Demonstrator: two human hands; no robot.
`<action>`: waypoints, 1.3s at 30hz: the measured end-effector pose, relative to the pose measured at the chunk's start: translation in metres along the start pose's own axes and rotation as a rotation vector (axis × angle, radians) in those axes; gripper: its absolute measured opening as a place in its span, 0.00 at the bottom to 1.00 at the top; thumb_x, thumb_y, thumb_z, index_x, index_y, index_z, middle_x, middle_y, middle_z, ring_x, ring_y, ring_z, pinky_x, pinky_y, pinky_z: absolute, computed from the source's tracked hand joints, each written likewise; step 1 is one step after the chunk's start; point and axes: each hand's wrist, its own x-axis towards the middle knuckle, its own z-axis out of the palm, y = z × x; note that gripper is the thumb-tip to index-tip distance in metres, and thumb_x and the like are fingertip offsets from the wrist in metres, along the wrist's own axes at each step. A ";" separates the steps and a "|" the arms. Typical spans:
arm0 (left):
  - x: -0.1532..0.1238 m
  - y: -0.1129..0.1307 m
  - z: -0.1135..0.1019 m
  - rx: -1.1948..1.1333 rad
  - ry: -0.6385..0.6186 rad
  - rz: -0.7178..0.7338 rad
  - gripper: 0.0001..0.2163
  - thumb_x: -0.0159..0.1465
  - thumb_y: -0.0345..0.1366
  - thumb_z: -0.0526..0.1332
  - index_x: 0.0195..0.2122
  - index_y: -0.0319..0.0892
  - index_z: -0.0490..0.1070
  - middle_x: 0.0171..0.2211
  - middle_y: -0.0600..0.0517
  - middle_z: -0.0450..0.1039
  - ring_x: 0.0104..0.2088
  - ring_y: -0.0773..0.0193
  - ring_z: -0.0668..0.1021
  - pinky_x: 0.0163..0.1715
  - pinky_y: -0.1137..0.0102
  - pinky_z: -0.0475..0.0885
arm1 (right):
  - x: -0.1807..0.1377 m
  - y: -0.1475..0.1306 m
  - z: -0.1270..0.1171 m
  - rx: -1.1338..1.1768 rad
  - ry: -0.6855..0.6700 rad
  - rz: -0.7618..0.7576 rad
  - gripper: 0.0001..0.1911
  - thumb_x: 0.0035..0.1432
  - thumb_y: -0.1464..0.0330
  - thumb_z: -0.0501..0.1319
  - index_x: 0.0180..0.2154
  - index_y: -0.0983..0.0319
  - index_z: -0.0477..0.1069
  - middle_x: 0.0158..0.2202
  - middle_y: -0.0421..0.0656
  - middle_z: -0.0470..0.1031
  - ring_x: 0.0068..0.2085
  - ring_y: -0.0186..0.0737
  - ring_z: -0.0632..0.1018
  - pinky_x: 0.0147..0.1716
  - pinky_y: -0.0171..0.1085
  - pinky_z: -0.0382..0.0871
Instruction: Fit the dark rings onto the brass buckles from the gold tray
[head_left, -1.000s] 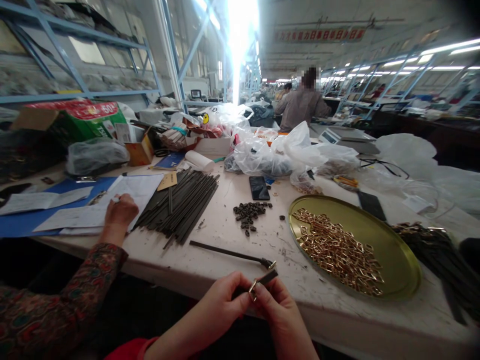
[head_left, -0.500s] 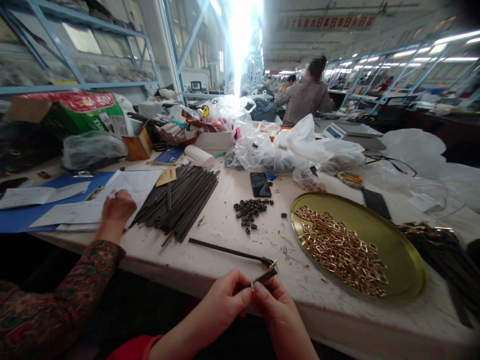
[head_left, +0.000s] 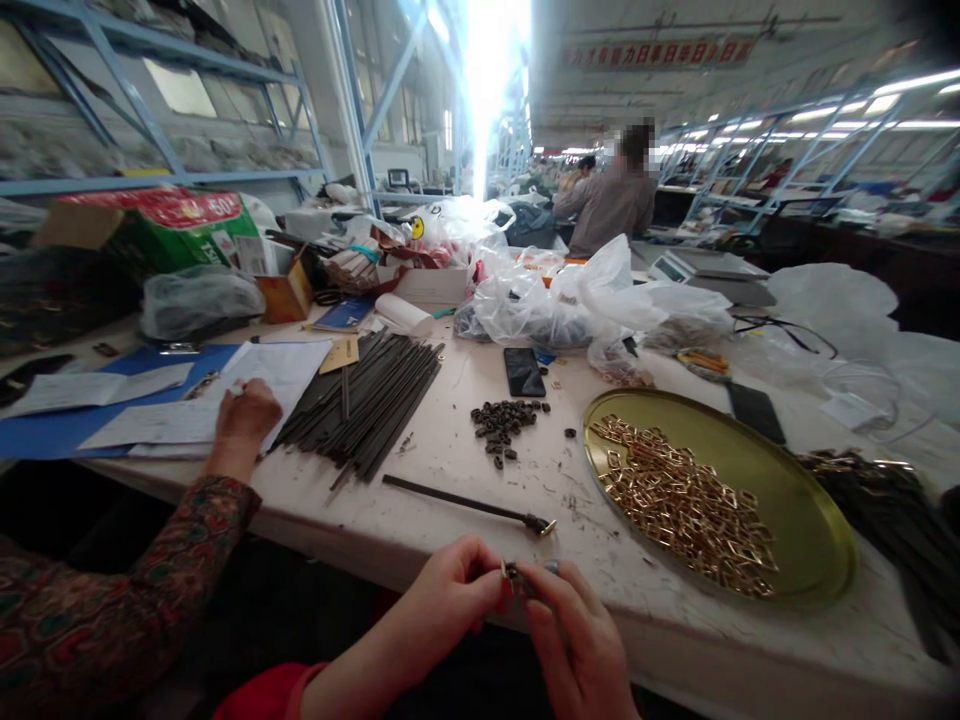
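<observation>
Close together at the table's front edge, both my hands work on one small gold buckle (head_left: 507, 573) with a dark strap (head_left: 517, 580) at it. My left hand (head_left: 461, 590) pinches the buckle between thumb and fingertips. On the other side, my right hand (head_left: 577, 625) has its fingers bent around the strap, most of which is hidden by the fingers. Just beyond them lies a finished-looking dark strap (head_left: 457, 500) with a gold buckle at its right end. Small dark loops (head_left: 499, 425) form a loose heap farther back.
A round gold tray (head_left: 814, 540) bearing many gold buckles (head_left: 675, 500) stands at right. Dark strips (head_left: 367, 400) are piled left of centre. A co-worker's hand (head_left: 247, 410) rests on papers at left. Phones (head_left: 523, 372) and plastic bags (head_left: 555, 300) lie behind.
The strap end that stuck out up and right from between my hands no longer shows. My right hand has shifted slightly right, its fingers turned and more spread. My left hand stays nearly still.
</observation>
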 end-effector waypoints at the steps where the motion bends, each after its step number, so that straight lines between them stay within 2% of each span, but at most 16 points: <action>1: -0.001 0.001 0.000 0.003 0.001 -0.018 0.08 0.55 0.39 0.58 0.26 0.40 0.60 0.20 0.60 0.62 0.19 0.74 0.61 0.19 0.77 0.55 | 0.002 -0.003 -0.003 0.035 -0.039 0.036 0.13 0.58 0.67 0.54 0.44 0.55 0.70 0.38 0.44 0.75 0.40 0.43 0.74 0.38 0.38 0.68; 5: -0.008 0.005 0.000 0.054 -0.011 -0.041 0.08 0.54 0.39 0.58 0.26 0.41 0.60 0.20 0.60 0.62 0.19 0.73 0.61 0.19 0.77 0.54 | 0.012 -0.014 -0.009 0.358 -0.267 0.299 0.08 0.58 0.63 0.54 0.37 0.57 0.70 0.31 0.40 0.74 0.34 0.38 0.75 0.34 0.34 0.68; 7: -0.011 0.008 0.001 0.114 0.000 -0.010 0.07 0.53 0.37 0.58 0.25 0.40 0.61 0.20 0.59 0.61 0.22 0.72 0.62 0.22 0.76 0.55 | 0.016 -0.017 -0.010 0.419 -0.342 0.364 0.06 0.56 0.63 0.57 0.33 0.58 0.69 0.29 0.38 0.72 0.32 0.36 0.73 0.32 0.32 0.67; 12: -0.019 0.015 0.002 0.248 0.042 0.052 0.05 0.51 0.35 0.56 0.24 0.39 0.62 0.22 0.58 0.60 0.25 0.70 0.62 0.25 0.75 0.57 | 0.017 -0.017 -0.015 0.198 -0.403 0.283 0.06 0.56 0.65 0.57 0.28 0.60 0.67 0.28 0.37 0.67 0.30 0.34 0.69 0.30 0.31 0.62; 16: -0.020 0.013 0.002 0.311 0.075 0.085 0.04 0.52 0.34 0.54 0.25 0.39 0.62 0.22 0.58 0.60 0.25 0.69 0.63 0.25 0.75 0.58 | 0.013 -0.011 -0.019 0.175 -0.456 0.322 0.02 0.54 0.69 0.58 0.30 0.60 0.67 0.29 0.37 0.67 0.31 0.34 0.69 0.31 0.31 0.62; 22: -0.019 0.015 0.000 0.409 0.047 0.119 0.04 0.54 0.34 0.54 0.26 0.39 0.63 0.23 0.58 0.62 0.27 0.68 0.65 0.26 0.75 0.59 | 0.009 -0.003 -0.016 0.248 -0.373 0.375 0.04 0.57 0.66 0.56 0.32 0.59 0.67 0.31 0.38 0.70 0.34 0.36 0.72 0.35 0.33 0.65; 25: -0.018 0.018 0.001 0.425 0.019 0.133 0.03 0.55 0.33 0.54 0.27 0.39 0.64 0.24 0.57 0.65 0.28 0.67 0.67 0.28 0.75 0.60 | 0.009 -0.002 -0.015 0.176 -0.356 0.361 0.04 0.57 0.67 0.55 0.31 0.60 0.67 0.30 0.38 0.70 0.33 0.36 0.72 0.34 0.34 0.66; 30: -0.010 0.011 0.008 0.413 0.087 0.170 0.04 0.58 0.33 0.53 0.28 0.39 0.64 0.26 0.55 0.66 0.30 0.66 0.68 0.30 0.73 0.62 | 0.009 0.000 -0.010 -0.076 -0.192 0.240 0.03 0.57 0.67 0.56 0.34 0.59 0.67 0.30 0.39 0.72 0.33 0.37 0.74 0.33 0.34 0.67; 35: -0.005 0.002 0.015 0.276 0.054 0.214 0.08 0.62 0.32 0.49 0.35 0.38 0.65 0.33 0.50 0.70 0.36 0.63 0.72 0.38 0.71 0.65 | 0.009 0.004 -0.003 -0.166 -0.066 0.067 0.04 0.58 0.68 0.55 0.35 0.58 0.67 0.30 0.39 0.72 0.31 0.36 0.75 0.30 0.32 0.69; 39: -0.003 0.000 0.018 0.229 0.065 0.232 0.08 0.62 0.32 0.50 0.38 0.38 0.66 0.37 0.49 0.71 0.39 0.62 0.72 0.42 0.69 0.65 | 0.008 0.007 0.002 -0.228 -0.011 -0.028 0.05 0.59 0.69 0.53 0.34 0.58 0.67 0.31 0.42 0.73 0.32 0.37 0.76 0.30 0.33 0.71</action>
